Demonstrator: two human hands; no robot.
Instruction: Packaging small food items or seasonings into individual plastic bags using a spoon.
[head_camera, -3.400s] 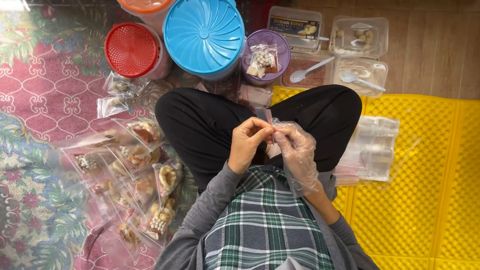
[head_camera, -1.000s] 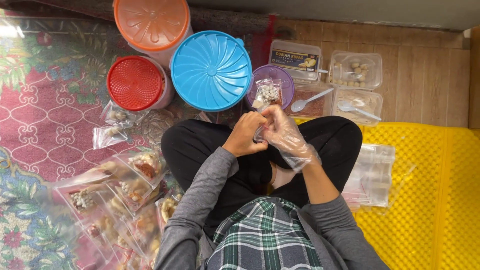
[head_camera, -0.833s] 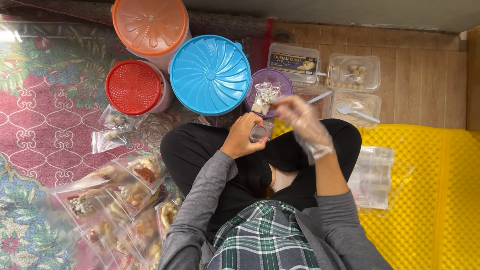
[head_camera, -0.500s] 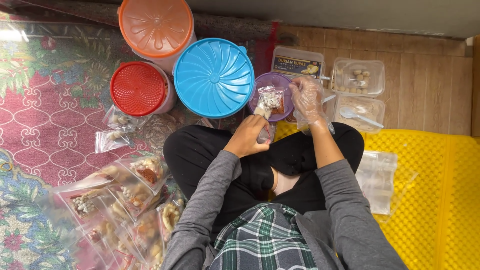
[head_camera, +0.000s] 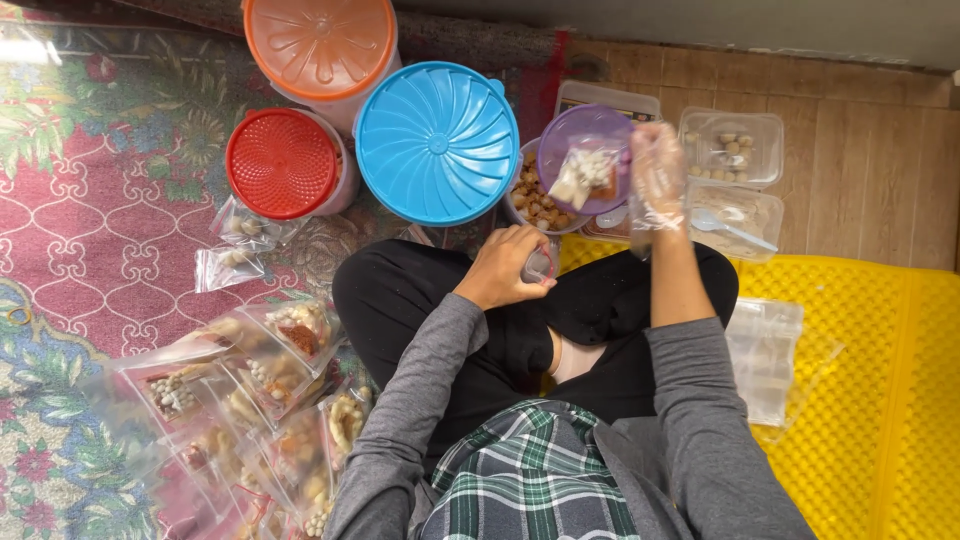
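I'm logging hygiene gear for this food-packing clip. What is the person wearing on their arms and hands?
Both arms are in long grey sleeves reaching the wrists. The right hand wears a thin, loose, see-through plastic glove that crinkles around the fingers. The left hand is bare, with no glove. No watch, ring or bracelet shows.

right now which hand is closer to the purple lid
The right. The gloved right hand is up at the purple lid's right edge, apparently touching it. The bare left hand sits lower over the lap, holding a small clear bag, clearly apart from the lid.
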